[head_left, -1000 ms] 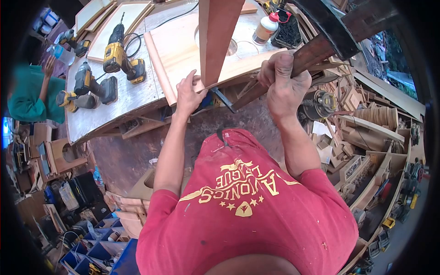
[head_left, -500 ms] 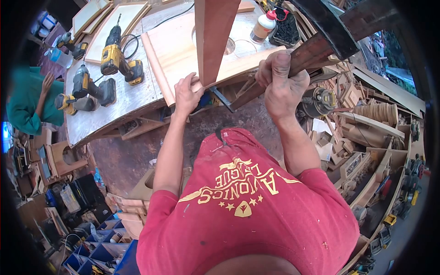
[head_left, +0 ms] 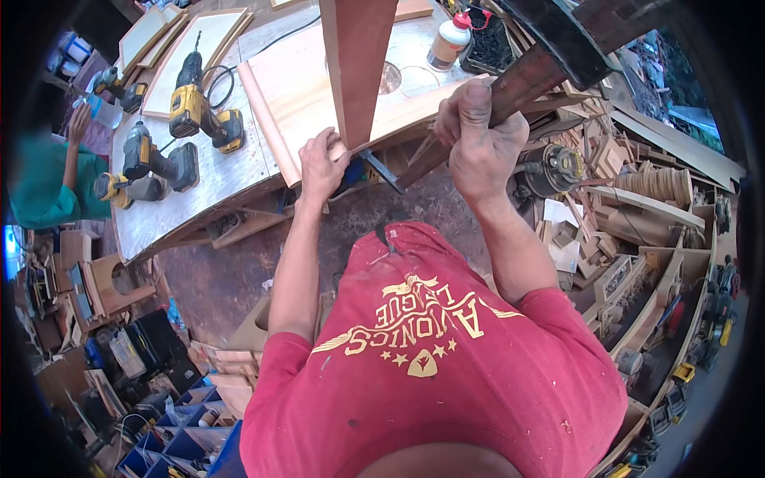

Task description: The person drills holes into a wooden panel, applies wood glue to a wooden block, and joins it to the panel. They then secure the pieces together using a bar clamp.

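Note:
My left hand is closed at the near edge of a pale wooden panel, its fingertips beside the foot of an upright wooden board. My right hand is wrapped, thumb uppermost, around the rusty bar of a large metal clamp. The clamp's black jaw sits above that hand at the upper right. Close to the board's foot, a flat dark metal piece sticks out past the panel's edge; how it joins the clamp is partly hidden.
Cordless drills lie on the workbench at left. A glue bottle with a red cap stands behind the panel. A co-worker in a green shirt is at far left. Wood offcuts and a router-like tool fill the right side.
The view has shifted slightly. My right hand and the clamp have moved a little left, while my left hand keeps its place at the panel. The co-worker's hand has risen toward a clear bottle.

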Demonstrator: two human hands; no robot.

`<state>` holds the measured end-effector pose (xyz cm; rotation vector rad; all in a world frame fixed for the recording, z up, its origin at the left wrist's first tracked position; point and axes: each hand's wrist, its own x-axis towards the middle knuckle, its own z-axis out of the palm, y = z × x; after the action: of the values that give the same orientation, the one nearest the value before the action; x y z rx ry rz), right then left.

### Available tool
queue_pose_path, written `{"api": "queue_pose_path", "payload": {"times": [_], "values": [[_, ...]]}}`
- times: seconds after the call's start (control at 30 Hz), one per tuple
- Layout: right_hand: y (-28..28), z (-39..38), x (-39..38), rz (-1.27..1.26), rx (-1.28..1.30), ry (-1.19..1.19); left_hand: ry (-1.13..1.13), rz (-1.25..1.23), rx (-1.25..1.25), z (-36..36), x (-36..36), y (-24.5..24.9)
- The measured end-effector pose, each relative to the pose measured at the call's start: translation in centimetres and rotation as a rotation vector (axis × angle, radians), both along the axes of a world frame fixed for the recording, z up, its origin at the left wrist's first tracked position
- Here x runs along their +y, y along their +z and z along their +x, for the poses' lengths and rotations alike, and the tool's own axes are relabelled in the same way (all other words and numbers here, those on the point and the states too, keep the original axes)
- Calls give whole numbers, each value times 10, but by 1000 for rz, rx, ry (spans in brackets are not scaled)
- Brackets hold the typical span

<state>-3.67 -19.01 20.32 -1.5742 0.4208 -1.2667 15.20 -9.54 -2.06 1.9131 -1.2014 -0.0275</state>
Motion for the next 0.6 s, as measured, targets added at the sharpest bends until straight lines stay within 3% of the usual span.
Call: {"api": "queue_pose_path", "payload": {"times": [0.23, 0.3, 0.4, 0.5, 0.6], "values": [[6, 2, 6, 29, -51, -2, -59, -14, 522, 17, 8, 23], [6, 2, 7, 49, -55, 3, -88, -202, 634, 39, 8, 50], [5, 0, 6, 61, -16, -19, -1, -500, 483, 35, 8, 190], [3, -2, 5, 46, 38, -59, -266, -853, 535, 20, 0, 310], [4, -2, 4, 15, 16, -46, -510, -788, 386, 13, -16, 391]]}}
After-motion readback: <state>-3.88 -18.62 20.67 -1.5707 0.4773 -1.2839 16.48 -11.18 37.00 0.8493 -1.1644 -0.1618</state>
